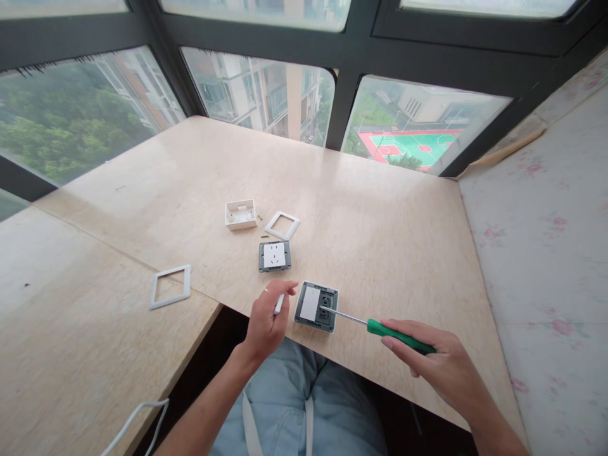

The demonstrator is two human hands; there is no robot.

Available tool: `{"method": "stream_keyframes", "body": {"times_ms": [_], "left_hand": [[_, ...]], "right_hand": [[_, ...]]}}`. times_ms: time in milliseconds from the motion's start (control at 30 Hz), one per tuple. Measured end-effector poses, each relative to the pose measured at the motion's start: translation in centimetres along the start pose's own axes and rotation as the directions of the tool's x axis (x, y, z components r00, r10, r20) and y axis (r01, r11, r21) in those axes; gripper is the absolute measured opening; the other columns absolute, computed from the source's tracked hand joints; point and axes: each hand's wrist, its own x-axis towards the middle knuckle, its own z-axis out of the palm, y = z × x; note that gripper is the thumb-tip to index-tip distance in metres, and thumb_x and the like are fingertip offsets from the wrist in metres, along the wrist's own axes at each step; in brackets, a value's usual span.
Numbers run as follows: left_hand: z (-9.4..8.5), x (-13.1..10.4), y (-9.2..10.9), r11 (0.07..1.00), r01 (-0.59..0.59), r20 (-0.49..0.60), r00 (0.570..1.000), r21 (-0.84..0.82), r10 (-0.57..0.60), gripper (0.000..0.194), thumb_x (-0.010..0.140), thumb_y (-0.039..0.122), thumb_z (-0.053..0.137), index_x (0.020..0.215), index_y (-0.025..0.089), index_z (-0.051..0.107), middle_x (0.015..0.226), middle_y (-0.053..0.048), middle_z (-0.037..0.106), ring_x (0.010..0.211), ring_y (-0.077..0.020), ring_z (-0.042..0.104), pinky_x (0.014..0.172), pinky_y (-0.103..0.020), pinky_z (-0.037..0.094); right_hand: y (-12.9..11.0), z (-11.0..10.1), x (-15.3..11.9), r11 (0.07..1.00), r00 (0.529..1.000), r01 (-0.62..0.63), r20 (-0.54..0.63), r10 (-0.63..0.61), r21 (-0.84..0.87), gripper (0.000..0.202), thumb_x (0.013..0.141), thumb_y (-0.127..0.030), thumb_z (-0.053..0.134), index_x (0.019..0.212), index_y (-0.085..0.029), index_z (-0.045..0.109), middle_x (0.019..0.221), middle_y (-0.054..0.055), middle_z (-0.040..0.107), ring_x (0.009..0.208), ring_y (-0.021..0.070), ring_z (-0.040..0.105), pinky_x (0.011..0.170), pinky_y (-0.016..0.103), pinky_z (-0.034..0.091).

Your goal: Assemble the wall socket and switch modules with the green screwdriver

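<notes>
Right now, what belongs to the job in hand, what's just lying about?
In the job: green screwdriver, open switch unit, white piece in left hand; probably socket unit, white box, two loose frames.
Lying about: white cable, seemingly unrelated.

White cable [137, 413] cut off below, screwdriver tip [323, 308] too small to tell.

The right hand [430, 354] holds a green screwdriver [401, 335], its tip at the near switch module [317, 307].
</notes>
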Motion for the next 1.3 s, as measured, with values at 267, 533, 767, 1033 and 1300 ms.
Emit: {"method": "stream_keyframes", "body": {"times_ms": [267,533,767,1033,1300], "left_hand": [[-0.6,1.3,-0.1,0.914,-0.183,0.558,0.828,0.362,-0.055,0.081,0.079,0.064,0.072,0.146,0.025,0.046,0.153,-0.017,0.048,0.115,-0.0329,0.069,0.086,-0.043,0.06],[0.0,2.6,-0.9,0.929,-0.176,0.646,0.759,0.325,-0.082,0.101,0.071,0.07,0.075,0.152,0.024,0.036,0.156,-0.018,0.044,0.136,-0.0346,0.054,0.105,-0.044,0.051],[0.2,2.3,-1.4,0.971,-0.11,0.592,0.805,0.214,-0.039,0.093,0.068,0.063,0.081,0.146,0.027,0.045,0.153,-0.014,0.049,0.135,-0.0326,0.056,0.106,-0.043,0.05],[0.3,2.0,-1.3,0.977,-0.061,0.576,0.814,0.205,-0.07,0.089,0.069,0.062,0.082,0.143,0.026,0.048,0.153,-0.016,0.048,0.135,-0.0332,0.055,0.106,-0.045,0.05],[0.3,2.1,-0.8,0.961,-0.093,0.578,0.812,0.26,-0.078,0.088,0.07,0.062,0.081,0.143,0.026,0.049,0.153,-0.015,0.049,0.132,-0.0349,0.058,0.103,-0.046,0.052]], "right_hand": [[-5.0,-0.5,0.9,0.9,0.943,0.332,0.117,-0.311,-0.283,0.021,0.088,-0.036,0.066,0.099,-0.026,0.081,0.093,0.003,0.081,0.079,0.02,0.076,0.071,0.027,0.061],[-5.7,-0.3,1.8,0.929,0.969,0.238,0.13,-0.209,-0.282,0.022,0.084,-0.042,0.068,0.092,-0.027,0.083,0.087,0.004,0.081,0.069,0.0204,0.073,0.061,0.028,0.059],[-1.4,0.3,1.2,0.995,0.995,-0.093,0.038,0.094,-0.039,0.038,0.07,-0.053,0.078,0.092,-0.022,0.084,0.082,0.008,0.079,0.044,0.0135,0.055,0.039,0.027,0.05],[3.2,1.9,1.1,0.96,0.972,-0.227,-0.016,0.233,0.166,0.045,0.067,-0.05,0.083,0.099,-0.018,0.083,0.067,0.006,0.073,0.043,0.0098,0.047,0.038,0.024,0.044],[0.3,0.4,1.1,0.996,0.996,-0.092,-0.014,0.092,0.014,0.037,0.068,-0.051,0.081,0.091,-0.022,0.084,0.08,0.008,0.078,0.046,0.0128,0.053,0.037,0.025,0.047]]}}
